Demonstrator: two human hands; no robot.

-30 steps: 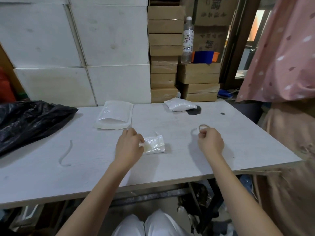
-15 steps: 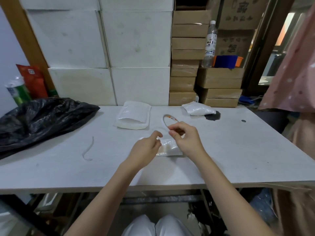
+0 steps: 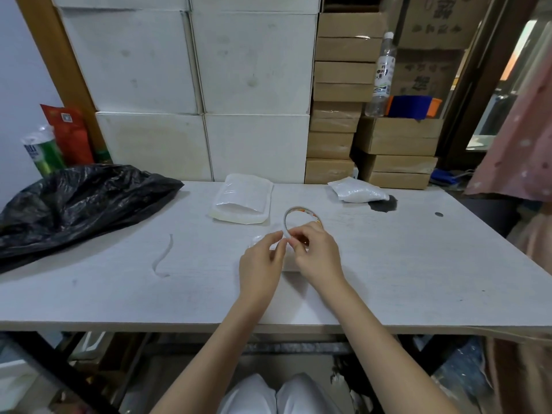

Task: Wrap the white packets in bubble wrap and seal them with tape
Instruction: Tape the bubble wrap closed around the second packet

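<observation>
Fingertips (image 3: 280, 235) of the left hand (image 3: 260, 261) now pinch at the rim of the tape roll (image 3: 299, 218), apparently picking at the free end, while the right hand (image 3: 318, 256) grips the roll's near edge and stands it upright. A second ago the hands were apart, the left pressing the wrapped packet (image 3: 257, 239) down and the right off to the side around the roll; since then the right has carried the roll in above the bundle and the left has let go to meet it. That reads as wrapping done for this packet and sealing just begun, though no strip is drawn out that I can see. The bundle lies on the table (image 3: 418, 264) under the hands, mostly hidden, only its left corner showing, so whether the loose wrap keeps closed cannot be told. Farther back lie the bubble wrap stack (image 3: 242, 201) and, to its right, another white packet (image 3: 357, 191), not yet wrapped.
</observation>
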